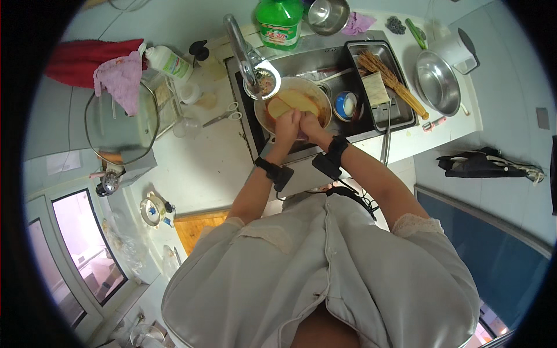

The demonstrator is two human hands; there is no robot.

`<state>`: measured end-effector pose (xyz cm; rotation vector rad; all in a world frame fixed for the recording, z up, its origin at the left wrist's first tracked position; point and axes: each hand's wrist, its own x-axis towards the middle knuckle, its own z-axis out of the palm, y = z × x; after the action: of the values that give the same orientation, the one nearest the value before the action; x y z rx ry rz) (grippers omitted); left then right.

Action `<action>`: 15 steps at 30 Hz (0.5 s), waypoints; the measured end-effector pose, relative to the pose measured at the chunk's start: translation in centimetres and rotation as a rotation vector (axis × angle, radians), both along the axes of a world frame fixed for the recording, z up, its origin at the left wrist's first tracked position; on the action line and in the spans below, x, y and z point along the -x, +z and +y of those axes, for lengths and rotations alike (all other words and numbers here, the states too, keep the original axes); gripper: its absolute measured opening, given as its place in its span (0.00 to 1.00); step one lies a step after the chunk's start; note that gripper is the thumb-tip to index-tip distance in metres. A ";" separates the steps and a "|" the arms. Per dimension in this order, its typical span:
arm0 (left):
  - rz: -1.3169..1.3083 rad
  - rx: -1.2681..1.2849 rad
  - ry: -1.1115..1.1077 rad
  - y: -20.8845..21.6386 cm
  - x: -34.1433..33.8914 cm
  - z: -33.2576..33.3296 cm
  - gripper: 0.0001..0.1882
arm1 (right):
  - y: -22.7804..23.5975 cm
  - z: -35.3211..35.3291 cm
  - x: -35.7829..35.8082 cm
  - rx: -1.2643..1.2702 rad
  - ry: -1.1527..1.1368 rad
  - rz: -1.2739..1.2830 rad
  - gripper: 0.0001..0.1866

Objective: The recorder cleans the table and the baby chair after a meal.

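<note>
In the sink stands a round pan holding yellowish, murky liquid with reddish-brown residue near its rim. My left hand and my right hand meet over the near part of this pan. Both are closed, with curled fingers pressed against each other. A bit of pinkish material shows just below them, but what they grip is mostly hidden. A white-rimmed strainer with brown scraps sits at the pan's upper left, under the faucet.
Right of the pan are a blue-and-white bowl, a bundled straw brush and a dark basin. A metal bowl stands farther right. Scissors lie left of the sink; a green jug stands behind it.
</note>
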<state>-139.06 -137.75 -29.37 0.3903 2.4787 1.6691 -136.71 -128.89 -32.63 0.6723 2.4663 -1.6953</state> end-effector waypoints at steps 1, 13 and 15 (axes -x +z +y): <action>-0.011 0.033 -0.053 0.3 0.1 -0.3 0.19 | 1.1 -0.3 0.0 0.380 -0.116 -0.108 0.14; 0.624 0.247 -0.501 1.6 1.2 -0.7 0.09 | -2.5 0.7 -0.7 1.189 -0.032 -0.286 0.07; 0.688 0.274 -0.580 3.2 0.9 -0.8 0.07 | -3.4 0.6 -1.1 1.298 -0.007 -0.223 0.09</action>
<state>-139.98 -138.58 -26.19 1.6782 2.5518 1.0466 -135.64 -128.26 -35.98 0.5758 0.8136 -2.4568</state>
